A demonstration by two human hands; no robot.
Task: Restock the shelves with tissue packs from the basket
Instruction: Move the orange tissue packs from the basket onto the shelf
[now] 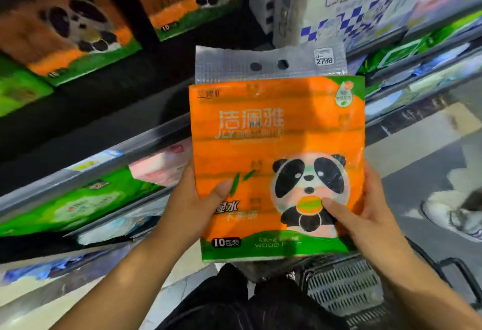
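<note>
Orange panda tissue pack (276, 162): soft, light, slippery film; left hand (193, 204) and right hand (365, 215) gripped its lower side edges, thumbs in front.

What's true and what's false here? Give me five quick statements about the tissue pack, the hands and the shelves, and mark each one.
1. The left hand and the right hand both hold the orange panda pack. True.
2. The pack rests inside the basket. False: it is held up in front of the shelves, above the basket.
3. Up at the left stand matching panda packs. True.
4. The pack's badge reads 20. False: it reads 10.
5. The top header carries no sticker. False: a price sticker sits near its right end.
</note>
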